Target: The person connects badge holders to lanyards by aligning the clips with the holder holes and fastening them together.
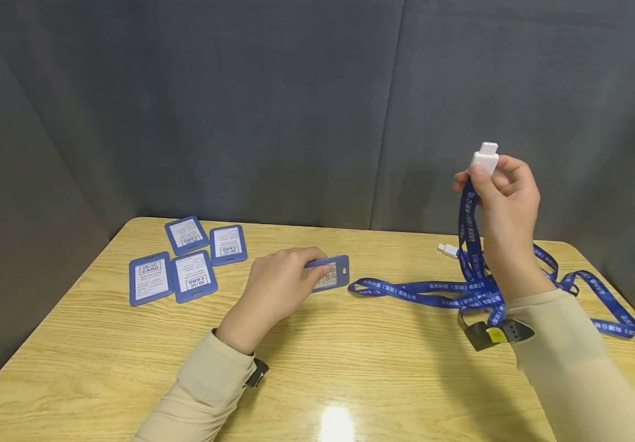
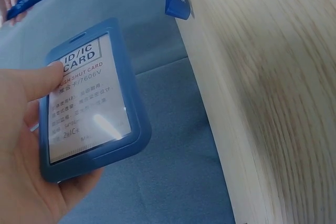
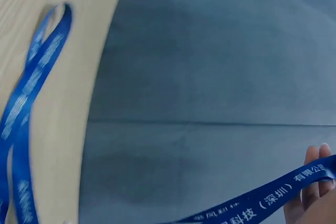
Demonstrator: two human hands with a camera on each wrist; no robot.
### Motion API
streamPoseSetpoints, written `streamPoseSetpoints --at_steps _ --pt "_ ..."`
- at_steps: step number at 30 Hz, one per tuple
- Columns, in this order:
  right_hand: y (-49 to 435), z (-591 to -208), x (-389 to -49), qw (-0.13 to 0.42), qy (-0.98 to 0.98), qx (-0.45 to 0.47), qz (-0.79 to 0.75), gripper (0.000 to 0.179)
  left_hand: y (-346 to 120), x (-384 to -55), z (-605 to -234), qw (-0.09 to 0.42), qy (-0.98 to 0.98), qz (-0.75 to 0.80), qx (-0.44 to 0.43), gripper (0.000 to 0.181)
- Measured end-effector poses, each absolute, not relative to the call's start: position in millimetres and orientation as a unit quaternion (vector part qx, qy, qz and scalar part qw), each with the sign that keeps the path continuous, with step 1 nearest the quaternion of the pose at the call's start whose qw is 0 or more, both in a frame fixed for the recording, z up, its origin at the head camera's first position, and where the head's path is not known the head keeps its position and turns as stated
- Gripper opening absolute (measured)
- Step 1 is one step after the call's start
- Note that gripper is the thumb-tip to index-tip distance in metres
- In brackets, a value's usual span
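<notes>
In the head view my left hand (image 1: pixel 281 279) grips a blue-framed ID card holder (image 1: pixel 339 274) by one end, its slotted end facing right. The left wrist view shows the thumb across the printed card face of this card holder (image 2: pixel 86 103). Higher up on the right, my right hand (image 1: pixel 507 202) pinches the white plastic clip (image 1: pixel 485 158) of a blue lanyard (image 1: pixel 467 215). The strap hangs from that hand toward the table. In the right wrist view the printed lanyard (image 3: pixel 273 198) runs to the fingers at the lower right; the clip is out of that view.
Several blue card holders (image 1: pixel 151 279) lie grouped at the table's left. More blue lanyards (image 1: pixel 422 288) are piled at the right, with a white clip (image 1: pixel 448 250) at the pile's back. Behind the wooden table (image 1: pixel 350 356) hangs a dark grey curtain (image 1: pixel 273 110).
</notes>
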State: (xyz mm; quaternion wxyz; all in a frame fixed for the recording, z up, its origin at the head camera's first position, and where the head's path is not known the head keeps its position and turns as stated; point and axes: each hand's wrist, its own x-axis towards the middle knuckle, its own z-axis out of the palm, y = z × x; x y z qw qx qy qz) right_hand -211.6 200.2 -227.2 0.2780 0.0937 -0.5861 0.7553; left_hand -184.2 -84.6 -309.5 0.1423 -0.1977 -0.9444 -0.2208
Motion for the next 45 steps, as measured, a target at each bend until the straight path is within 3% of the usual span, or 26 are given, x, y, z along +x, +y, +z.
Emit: streamPoseSetpoints --at_steps 8,19,26,34,45 --pt "188.7 -216.9 -184.2 0.291 -0.543 0.124 0.778 0.029 -84.0 -185.0 -308.2 0.145 -0.944 -0.22 -0.201 0.02" --pt "188.1 -237.0 -160.6 0.275 -0.657 0.147 0.687 0.019 -83.9 -185.5 -308.0 0.15 -0.939 -0.233 -0.203 0.021" --pt "195.3 -260.6 -159.8 0.223 -0.735 0.145 0.624 0.014 -82.1 -185.1 -308.3 0.146 -0.937 -0.239 -0.209 0.023" --pt "188.0 -283.7 -161.4 0.188 -0.851 0.144 0.469 0.023 -83.6 -182.3 -309.1 0.138 -0.937 -0.241 -0.211 0.02" --pt "180.0 -292.0 -161.7 0.184 -0.882 0.14 0.411 0.023 -82.0 -183.6 -309.2 0.147 -0.936 -0.237 -0.216 0.02"
